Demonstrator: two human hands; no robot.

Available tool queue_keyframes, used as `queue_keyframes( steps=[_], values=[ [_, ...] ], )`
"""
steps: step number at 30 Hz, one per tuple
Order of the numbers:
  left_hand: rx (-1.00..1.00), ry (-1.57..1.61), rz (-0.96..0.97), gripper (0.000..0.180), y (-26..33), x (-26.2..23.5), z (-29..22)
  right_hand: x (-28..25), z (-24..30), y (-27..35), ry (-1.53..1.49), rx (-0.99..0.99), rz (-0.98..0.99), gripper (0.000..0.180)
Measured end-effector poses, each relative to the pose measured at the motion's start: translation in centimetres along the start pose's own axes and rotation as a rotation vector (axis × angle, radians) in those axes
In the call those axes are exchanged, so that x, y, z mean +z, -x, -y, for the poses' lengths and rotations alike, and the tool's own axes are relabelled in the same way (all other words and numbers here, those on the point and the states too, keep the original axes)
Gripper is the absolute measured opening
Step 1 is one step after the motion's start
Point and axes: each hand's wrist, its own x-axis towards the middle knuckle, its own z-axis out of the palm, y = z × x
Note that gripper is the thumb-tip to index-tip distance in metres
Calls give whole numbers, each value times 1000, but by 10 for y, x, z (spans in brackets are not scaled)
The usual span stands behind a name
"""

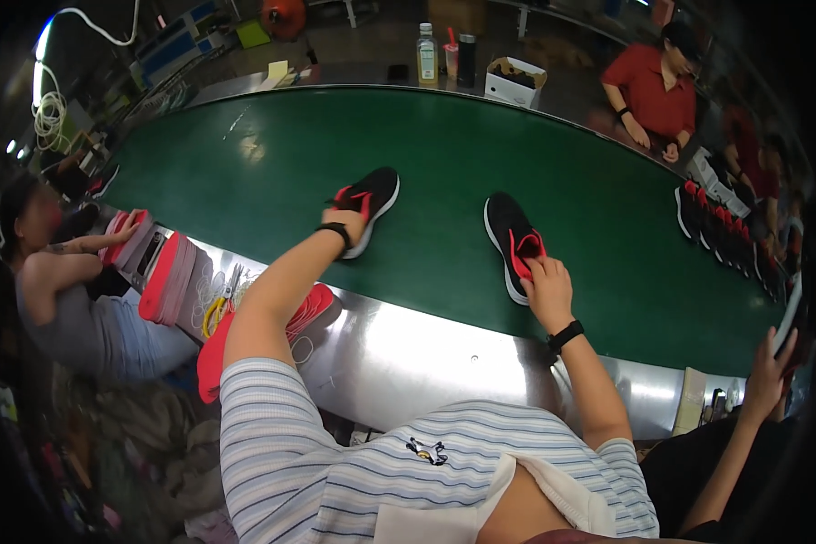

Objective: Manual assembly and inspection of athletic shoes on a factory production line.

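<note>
Two black sneakers with red linings and white soles are on the green conveyor belt (426,136) in front of me. My left hand (344,220) grips the left sneaker (383,189) at its collar, the fingers partly hidden in the shoe opening. That shoe's toe points away and to the right. At the right sneaker (506,218), my right hand (549,283) is closed on the red-lined collar near the heel, thumb and fingers pinched together. Its toe points away and slightly left.
Stacks of red-edged insoles (165,281) and yellow-handled scissors (214,315) lie on the metal ledge at left. A seated person (63,281) handles insoles there. Across the belt stand a bottle (427,56), a white box (514,83) and a person in red (648,86). Several sneakers (721,231) line the right.
</note>
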Motion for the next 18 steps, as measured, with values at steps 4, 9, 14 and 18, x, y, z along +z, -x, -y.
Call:
queue_keyframes(
  steps=[4, 9, 14, 18],
  values=[
    [326, 0, 338, 35, 47, 9, -159, -1, 26, -31, -348, 98, 68, 44],
    [877, 419, 449, 29, 119, 12, -215, 44, 22, -37, -382, -154, 305, 52],
    [571, 431, 353, 20, 65, -39, -177, 9, 51, -51, -230, -196, 259, 62],
    [497, 323, 43, 17, 21, -25, -167, 27, 63, -58, -87, -155, 197, 45]
  ],
)
